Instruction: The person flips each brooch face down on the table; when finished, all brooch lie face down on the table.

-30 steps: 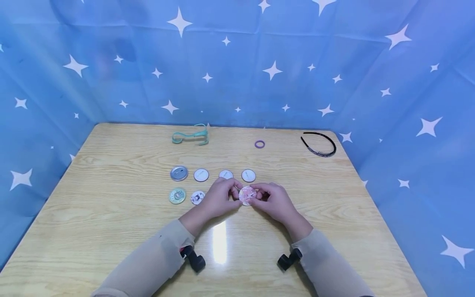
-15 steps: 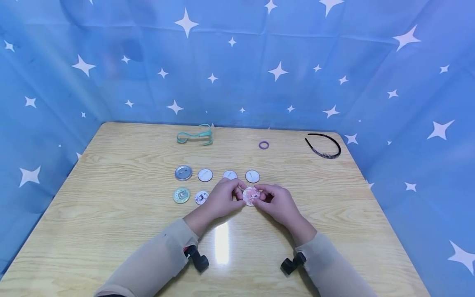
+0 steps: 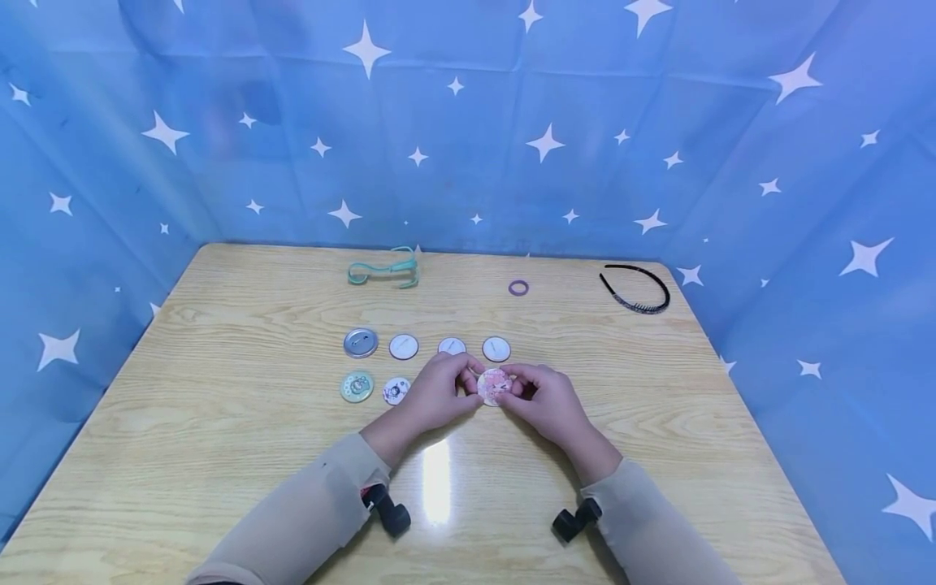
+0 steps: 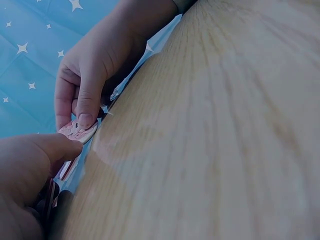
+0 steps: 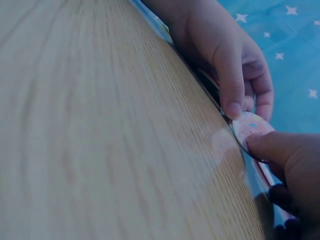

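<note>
A round pin badge (image 3: 491, 388) with a pink and white picture is held face up between the two hands. My left hand (image 3: 436, 393) pinches its left edge, and my right hand (image 3: 548, 401) pinches the right edge with the thumb on top. The left wrist view shows the badge (image 4: 80, 131) slightly tilted, thumbs at its rim. Left of the hands lie a green badge (image 3: 357, 387) and a white badge (image 3: 396, 391) with a small figure. Behind them runs a row of badges turned over: a silver one (image 3: 361, 342) and white-backed ones (image 3: 496, 349), one partly hidden by my left fingers.
Along the back of the wooden table (image 3: 241, 455) lie a teal glasses-like frame (image 3: 387, 267), a purple ring-shaped band (image 3: 518, 288) and a black headband (image 3: 643, 307). A blue curtain (image 3: 468, 106) with white stars hangs behind and beside the table.
The head view has shifted slightly, so everything sits a little further right than a second ago. Both hands keep the pink badge in nearly the same place; its glare looks slightly different.
</note>
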{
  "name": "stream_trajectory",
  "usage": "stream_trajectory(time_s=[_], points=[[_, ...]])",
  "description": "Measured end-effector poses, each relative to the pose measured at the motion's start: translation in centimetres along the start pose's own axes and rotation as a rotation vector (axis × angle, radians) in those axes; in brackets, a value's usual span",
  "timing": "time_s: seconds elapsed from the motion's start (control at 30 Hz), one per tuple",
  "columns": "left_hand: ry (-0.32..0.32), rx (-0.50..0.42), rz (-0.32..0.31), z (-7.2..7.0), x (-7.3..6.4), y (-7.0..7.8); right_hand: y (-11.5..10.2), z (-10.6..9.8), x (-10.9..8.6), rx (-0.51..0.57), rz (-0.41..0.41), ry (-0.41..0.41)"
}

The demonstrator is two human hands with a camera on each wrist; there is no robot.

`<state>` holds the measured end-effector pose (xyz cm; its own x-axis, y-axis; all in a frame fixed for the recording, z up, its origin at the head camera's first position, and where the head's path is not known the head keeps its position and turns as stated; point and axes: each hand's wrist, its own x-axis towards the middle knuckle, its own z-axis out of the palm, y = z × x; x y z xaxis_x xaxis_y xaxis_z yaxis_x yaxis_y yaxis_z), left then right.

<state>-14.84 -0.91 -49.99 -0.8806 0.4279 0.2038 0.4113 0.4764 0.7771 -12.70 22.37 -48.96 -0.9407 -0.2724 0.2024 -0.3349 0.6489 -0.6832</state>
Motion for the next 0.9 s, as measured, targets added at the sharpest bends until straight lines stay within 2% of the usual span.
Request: stream_trajectory(time_s=[0.37,0.67,0.9], points=[[0.016,-0.015,0.008,-0.12,-0.12,0.10,-0.29,-0.11,-0.10,0.014,0.015,0.009],[0.013,-0.027,-0.017,-0.12,-0.20,0.22,-0.41,-0.08,-0.19,0.031,0.047,0.068],[0.027,-0.036,-0.039,-0.09,-0.07,0.18,-0.38,-0.07,-0.06,0.040,0.091,0.075]])
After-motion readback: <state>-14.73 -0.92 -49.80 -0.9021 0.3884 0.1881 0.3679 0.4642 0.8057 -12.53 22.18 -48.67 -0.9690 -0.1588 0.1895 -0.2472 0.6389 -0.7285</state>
